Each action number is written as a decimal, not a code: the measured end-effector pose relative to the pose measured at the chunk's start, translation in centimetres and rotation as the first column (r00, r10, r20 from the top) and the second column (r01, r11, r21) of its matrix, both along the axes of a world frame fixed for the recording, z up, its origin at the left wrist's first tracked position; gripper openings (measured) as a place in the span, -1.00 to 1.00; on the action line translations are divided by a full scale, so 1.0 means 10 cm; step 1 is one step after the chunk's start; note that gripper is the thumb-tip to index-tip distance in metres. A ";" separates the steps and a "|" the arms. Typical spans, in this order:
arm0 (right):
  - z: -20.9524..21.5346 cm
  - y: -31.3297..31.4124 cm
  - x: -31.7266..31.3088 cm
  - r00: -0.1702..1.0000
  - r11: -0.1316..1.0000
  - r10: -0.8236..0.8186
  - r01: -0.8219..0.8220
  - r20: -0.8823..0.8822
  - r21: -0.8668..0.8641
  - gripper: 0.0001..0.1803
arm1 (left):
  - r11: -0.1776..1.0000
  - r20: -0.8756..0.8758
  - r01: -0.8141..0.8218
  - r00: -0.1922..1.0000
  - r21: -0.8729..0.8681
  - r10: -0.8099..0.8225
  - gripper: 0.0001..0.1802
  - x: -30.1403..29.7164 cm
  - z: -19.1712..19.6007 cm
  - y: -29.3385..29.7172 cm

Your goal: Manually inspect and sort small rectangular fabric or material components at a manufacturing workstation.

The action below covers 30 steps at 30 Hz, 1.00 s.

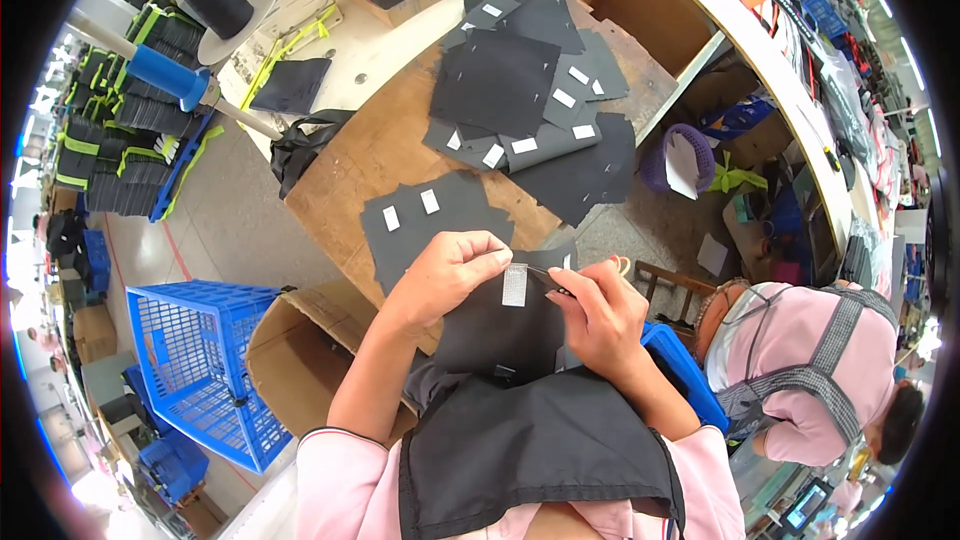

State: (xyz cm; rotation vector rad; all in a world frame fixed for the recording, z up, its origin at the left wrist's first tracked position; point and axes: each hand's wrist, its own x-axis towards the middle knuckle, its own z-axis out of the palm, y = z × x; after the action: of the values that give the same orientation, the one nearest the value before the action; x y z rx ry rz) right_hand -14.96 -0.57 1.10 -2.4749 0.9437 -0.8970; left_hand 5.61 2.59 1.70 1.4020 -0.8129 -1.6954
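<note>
A dark grey fabric piece with a small white label hangs in front of me, its lower part near my lap. My left hand is closed in a pinch on the fabric's upper edge, beside the label's top corner. Wrapped in my right hand is a pair of small scissors; an orange handle loop shows above the fingers. Their dark tips point left toward the label's upper right corner. Whether the blades touch thread or cloth is too small to tell.
Another labelled dark piece lies on the wooden tabletop, with a pile of similar pieces beyond. Left stand a cardboard box and a blue crate. A purple basket and a co-worker are at right.
</note>
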 end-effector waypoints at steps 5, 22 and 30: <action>0.04 -0.02 0.03 1.000 1.000 -0.002 0.002 0.027 -0.003 -0.67 | 1.000 -0.025 0.015 1.000 -0.007 -0.015 -0.84 -0.01 -0.02 -0.01; -0.42 0.22 -0.42 0.825 0.157 -0.520 -0.163 0.222 0.974 -0.44 | 0.865 -0.258 -0.455 0.879 -0.210 0.400 -0.81 -0.04 -0.23 0.04; -0.56 -0.23 -0.09 0.767 -0.126 -0.589 -0.399 0.255 0.908 -0.50 | 0.847 -0.640 -0.525 0.678 -0.080 0.360 -0.91 -0.35 -0.57 0.45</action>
State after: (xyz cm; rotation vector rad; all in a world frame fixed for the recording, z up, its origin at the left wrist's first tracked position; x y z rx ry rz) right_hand -15.91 -2.90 -4.47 -0.5053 0.9359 -0.5005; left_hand 2.14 7.04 -3.98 0.7061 -0.2647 -1.4411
